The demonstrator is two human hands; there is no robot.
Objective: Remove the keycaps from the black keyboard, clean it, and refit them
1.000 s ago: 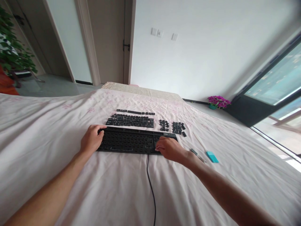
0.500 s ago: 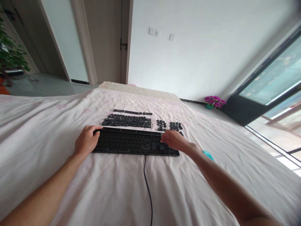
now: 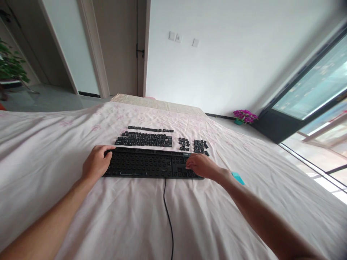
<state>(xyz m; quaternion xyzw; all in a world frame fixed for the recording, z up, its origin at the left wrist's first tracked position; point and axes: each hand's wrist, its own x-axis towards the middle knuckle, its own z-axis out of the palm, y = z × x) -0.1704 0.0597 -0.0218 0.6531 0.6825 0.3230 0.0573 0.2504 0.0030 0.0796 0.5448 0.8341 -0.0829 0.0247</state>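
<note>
- Covering the whole work surface: pale pink floral bedsheet (image 3: 67, 151), wrinkled, spread flat
- room: white wall (image 3: 230, 54) behind with three switch plates (image 3: 179, 38); wooden door (image 3: 116, 47) at back left; big window (image 3: 311, 94) at right; green plant (image 3: 11, 66) far left; one pot of purple flowers (image 3: 244, 116) on the floor by the window
- one black keyboard (image 3: 151, 167) lying flat on the sheet, caps stripped off, one black cable (image 3: 168, 216) running toward the camera
- loose keycaps (image 3: 143, 139) laid out just beyond the keyboard in four groups: thin top row, large main block, two small clusters to the right; single caps too small to count
- one teal object (image 3: 238, 178) on the sheet, just right of the right wrist
- left hand (image 3: 94, 164) curled over the keyboard's left end, fingers wrapped on its far corner, gripping it
- right hand (image 3: 202, 167) resting palm down on the keyboard's right end, fingers bent on the key area; whether it pinches anything cannot tell
</note>
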